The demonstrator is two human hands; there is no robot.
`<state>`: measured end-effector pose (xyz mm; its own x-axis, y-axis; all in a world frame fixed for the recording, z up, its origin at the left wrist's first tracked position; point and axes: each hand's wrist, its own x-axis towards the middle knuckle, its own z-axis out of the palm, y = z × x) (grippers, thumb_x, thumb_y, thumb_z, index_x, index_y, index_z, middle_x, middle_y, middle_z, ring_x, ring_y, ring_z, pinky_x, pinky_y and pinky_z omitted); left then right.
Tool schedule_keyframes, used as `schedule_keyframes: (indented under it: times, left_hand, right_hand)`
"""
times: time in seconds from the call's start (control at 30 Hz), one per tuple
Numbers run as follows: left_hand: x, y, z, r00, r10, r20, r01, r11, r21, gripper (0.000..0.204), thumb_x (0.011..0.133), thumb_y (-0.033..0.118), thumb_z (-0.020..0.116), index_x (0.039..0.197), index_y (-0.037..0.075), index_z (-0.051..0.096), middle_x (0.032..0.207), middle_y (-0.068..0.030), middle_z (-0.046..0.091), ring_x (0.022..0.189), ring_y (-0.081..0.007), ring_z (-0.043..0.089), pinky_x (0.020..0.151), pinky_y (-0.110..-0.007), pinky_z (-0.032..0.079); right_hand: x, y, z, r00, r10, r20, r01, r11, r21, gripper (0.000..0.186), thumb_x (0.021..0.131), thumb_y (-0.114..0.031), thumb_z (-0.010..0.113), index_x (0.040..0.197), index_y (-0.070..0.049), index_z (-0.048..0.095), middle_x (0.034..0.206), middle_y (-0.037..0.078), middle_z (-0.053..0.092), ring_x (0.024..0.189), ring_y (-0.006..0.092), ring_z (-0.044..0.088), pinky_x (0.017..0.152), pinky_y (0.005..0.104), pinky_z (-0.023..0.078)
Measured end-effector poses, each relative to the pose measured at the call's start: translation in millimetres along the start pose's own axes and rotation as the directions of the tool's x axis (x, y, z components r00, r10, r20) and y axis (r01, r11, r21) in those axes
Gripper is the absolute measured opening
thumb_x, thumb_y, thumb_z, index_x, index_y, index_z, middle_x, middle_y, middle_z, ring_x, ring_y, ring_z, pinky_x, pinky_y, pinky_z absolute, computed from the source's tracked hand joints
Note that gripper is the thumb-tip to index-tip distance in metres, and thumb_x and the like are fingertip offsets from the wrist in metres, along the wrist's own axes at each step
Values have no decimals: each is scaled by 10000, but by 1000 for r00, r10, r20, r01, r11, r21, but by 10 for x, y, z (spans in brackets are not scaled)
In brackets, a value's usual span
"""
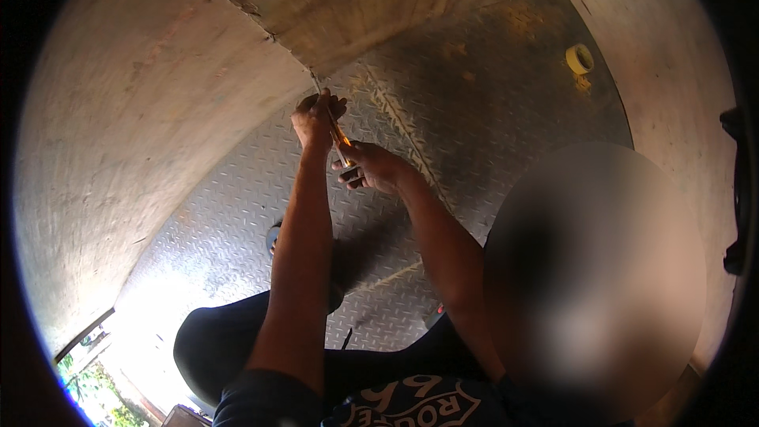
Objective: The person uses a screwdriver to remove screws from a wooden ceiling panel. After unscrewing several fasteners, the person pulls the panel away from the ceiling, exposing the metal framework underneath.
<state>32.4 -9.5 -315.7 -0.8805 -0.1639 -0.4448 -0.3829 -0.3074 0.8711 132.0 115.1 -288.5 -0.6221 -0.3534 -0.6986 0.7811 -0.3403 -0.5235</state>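
My left hand (315, 120) is closed near the wall corner, its thumb pointing up toward the seam. Between my hands slants a slim tool with an orange handle (342, 140); its exact kind is not clear. The upper part of this tool runs into my left hand. Thumb and fingers of my right hand (371, 168) close on its lower end. The tool's tip is hidden by my left hand, close to where the two wooden panels meet the floor.
Brown wooden panels (158, 111) rise at the left and ahead. Treadplate metal (237, 198) covers the floor, with a rough seam across it. A yellow tape roll (571, 58) lies far right. A dark thin object (348, 338) is near my legs. A blurred oval hides the lower right.
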Motion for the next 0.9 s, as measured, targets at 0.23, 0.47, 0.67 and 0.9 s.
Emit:
schedule_keyframes:
  times: [0.23, 0.47, 0.67, 0.9]
  left_hand:
    - [23, -63, -35, 989, -65, 129, 93, 970, -224, 403, 993, 168, 627, 1200, -169, 553, 1047, -255, 685, 907, -366, 740, 812, -437, 637]
    - [18, -12, 80, 995, 4, -96, -6, 1000, -14, 296, 959, 113, 678, 1086, -139, 591, 985, -209, 675, 847, -334, 741, 725, -400, 656]
    - [38, 29, 35, 998, -43, -41, 37, 991, -125, 285, 942, 116, 697, 1058, -127, 605, 960, -187, 682, 808, -331, 743, 715, -412, 649]
    - [146, 2, -3, 998, 28, -62, -24, 998, 55, 272, 960, 96, 657, 1111, -116, 581, 977, -199, 688, 843, -354, 741, 732, -435, 643]
  right_hand:
    - [153, 50, -99, 968, -234, -95, 126, 774, -620, 421, 939, -290, 732, 1167, 25, 572, 990, 171, 697, 795, 171, 675, 679, 336, 530]
    - [51, -21, -82, 989, -21, 147, 51, 978, -202, 477, 957, -380, 705, 1225, -8, 575, 1080, 172, 670, 793, 165, 613, 708, 356, 527]
    - [-2, 40, -23, 982, -144, 121, 157, 982, -104, 497, 917, -327, 757, 1257, -21, 563, 973, 88, 693, 804, 206, 669, 695, 373, 537]
    - [91, 16, 84, 926, -320, -200, 105, 728, -677, 304, 983, -285, 674, 1096, -30, 551, 961, 105, 674, 836, 193, 682, 706, 337, 549]
